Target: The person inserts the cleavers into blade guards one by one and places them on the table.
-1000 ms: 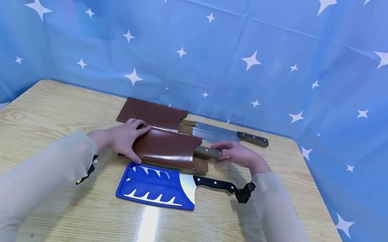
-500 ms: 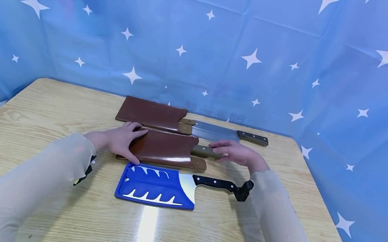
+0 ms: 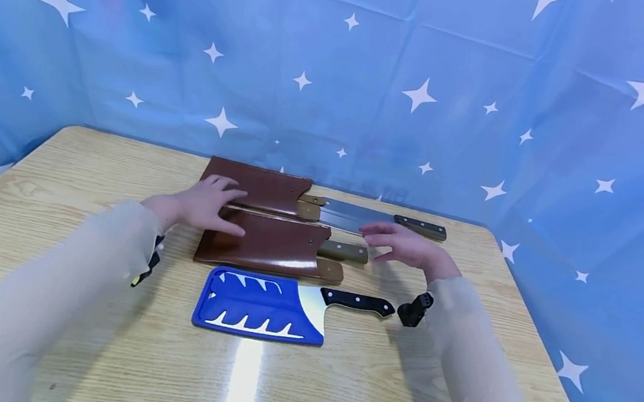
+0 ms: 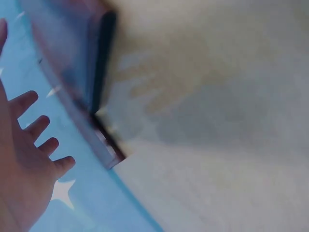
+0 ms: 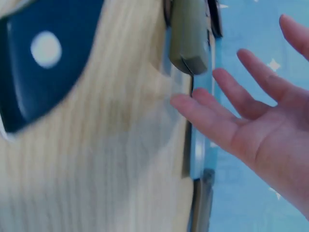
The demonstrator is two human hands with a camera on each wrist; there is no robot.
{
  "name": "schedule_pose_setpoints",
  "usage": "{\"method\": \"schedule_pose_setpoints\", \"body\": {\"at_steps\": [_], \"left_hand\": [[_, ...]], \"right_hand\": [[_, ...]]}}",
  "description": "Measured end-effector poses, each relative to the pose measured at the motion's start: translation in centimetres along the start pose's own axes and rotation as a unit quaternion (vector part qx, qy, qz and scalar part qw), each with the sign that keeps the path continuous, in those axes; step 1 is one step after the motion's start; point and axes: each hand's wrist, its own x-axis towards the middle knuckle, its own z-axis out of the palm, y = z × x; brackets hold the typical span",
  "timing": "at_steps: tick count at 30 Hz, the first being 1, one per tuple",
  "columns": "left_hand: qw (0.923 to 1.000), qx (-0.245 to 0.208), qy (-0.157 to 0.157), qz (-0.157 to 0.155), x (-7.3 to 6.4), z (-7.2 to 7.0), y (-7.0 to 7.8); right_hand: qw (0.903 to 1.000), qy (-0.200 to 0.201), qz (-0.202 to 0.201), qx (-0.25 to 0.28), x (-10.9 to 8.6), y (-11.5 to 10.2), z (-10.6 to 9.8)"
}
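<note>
In the head view a brown leather sheath [image 3: 263, 241] lies mid-table, with an olive knife handle [image 3: 343, 251] sticking out to its right. My left hand [image 3: 207, 205] hovers over the sheath's left end, fingers spread, holding nothing. Just past the handle's end is my right hand [image 3: 404, 244], its fingers loose and apart. The right wrist view shows a gap between that hand [image 5: 260, 121] and the olive handle [image 5: 189, 38]. Behind lies another brown sheath [image 3: 260, 187], a knife blade [image 3: 356, 217] partly out of it. The middle knife's blade is hidden.
Nearer the front lies a cleaver in a blue blade cover [image 3: 260, 307], its black handle [image 3: 358, 301] pointing right. All of these rest on a wooden table [image 3: 156, 368]. A blue star-patterned cloth [image 3: 327, 61] hangs behind the table and along its sides.
My left hand has lifted off the middle sheath. My right hand has let go of the olive handle and moved slightly right. The knives and sheaths lie about where they were.
</note>
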Motion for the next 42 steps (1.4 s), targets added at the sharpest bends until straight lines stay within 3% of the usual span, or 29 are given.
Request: {"method": "schedule_pose_setpoints", "body": {"at_steps": [5, 10, 13, 22, 28, 33, 42], "left_hand": [[0.9996, -0.017, 0.016, -0.016, 2.0, -1.9, -1.0], [0.9977, -0.042, 0.044, -0.030, 3.4, -2.5, -2.2], [0.9975, -0.047, 0.036, -0.039, 4.1, -2.5, -2.7], [0.9959, -0.064, 0.023, -0.060, 6.5, -1.9, -3.6], [0.9954, -0.053, 0.009, -0.079, 7.2, -0.5, -4.5], [0.9962, -0.039, -0.014, -0.077, 7.9, 0.5, -4.5], [0.9958, 0.009, -0.055, -0.072, 8.6, 0.7, -4.6]], "right_hand": [[0.9983, 0.048, -0.001, -0.033, -0.7, 0.0, -1.5], [0.9955, 0.087, -0.006, -0.038, -1.3, 0.9, -3.2], [0.9929, 0.111, 0.000, -0.044, -1.6, 1.5, -4.2], [0.9735, 0.201, 0.061, -0.089, -1.7, 2.8, -6.4], [0.9670, 0.215, 0.073, -0.116, -0.5, 4.0, -7.0], [0.9565, 0.220, 0.113, -0.155, -0.1, 5.1, -7.0], [0.9375, 0.237, 0.144, -0.210, 0.2, 6.3, -8.0]]}}
